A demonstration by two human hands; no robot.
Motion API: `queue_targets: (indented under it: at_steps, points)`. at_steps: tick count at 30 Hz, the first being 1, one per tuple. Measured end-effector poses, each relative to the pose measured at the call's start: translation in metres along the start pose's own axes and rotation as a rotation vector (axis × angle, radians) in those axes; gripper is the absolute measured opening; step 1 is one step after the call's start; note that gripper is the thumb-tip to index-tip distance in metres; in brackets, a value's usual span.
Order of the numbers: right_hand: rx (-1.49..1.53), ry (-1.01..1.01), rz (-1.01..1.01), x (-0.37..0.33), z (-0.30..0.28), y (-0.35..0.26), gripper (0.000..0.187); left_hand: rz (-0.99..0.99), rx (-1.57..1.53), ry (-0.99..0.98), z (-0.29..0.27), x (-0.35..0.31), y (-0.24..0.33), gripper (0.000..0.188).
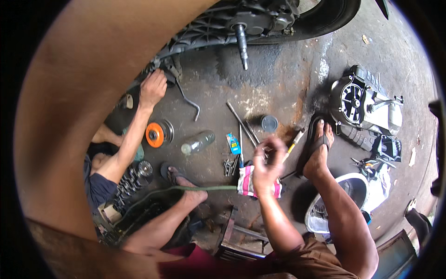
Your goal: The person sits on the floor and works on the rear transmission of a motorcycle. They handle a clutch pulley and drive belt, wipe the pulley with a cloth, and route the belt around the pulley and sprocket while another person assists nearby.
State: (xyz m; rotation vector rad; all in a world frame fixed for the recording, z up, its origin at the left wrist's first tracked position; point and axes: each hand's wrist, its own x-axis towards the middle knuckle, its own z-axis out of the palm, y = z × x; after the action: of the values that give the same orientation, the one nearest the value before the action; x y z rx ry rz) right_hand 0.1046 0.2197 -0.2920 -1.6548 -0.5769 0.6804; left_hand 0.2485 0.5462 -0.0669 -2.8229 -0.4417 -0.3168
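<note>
Your right hand [269, 160] curls into a blurred loop above the pink-and-white striped cloth [246, 181] on the grey concrete floor [211, 104]; grip unclear, left hand unseen. Long steel rod [238, 117] lies near, probably for reach. Round silver basin [357, 190] holds indistinct items; clear capped bottle [198, 142] lies sideways, contents unclear.

Rumpled pink-and-white striped cloth [246, 180]

Blue packet [235, 146]: light printed marks on its face, too small to make out.
Readable text, numbers or signs: none.
</note>
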Motion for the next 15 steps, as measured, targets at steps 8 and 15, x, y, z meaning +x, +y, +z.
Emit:
queue_targets:
  at_steps: [8, 15]
  points:
    - [-0.682, -0.272, -0.025, -0.046, 0.053, 0.136, 0.048, -0.397, -0.504, 0.293, -0.055, -0.216, 0.085, 0.041]
    - [-0.973, -0.306, 0.115, -0.029, 0.075, 0.105, 0.014, -1.454, -1.134, -0.094, -0.101, -0.436, 0.24, 0.033]
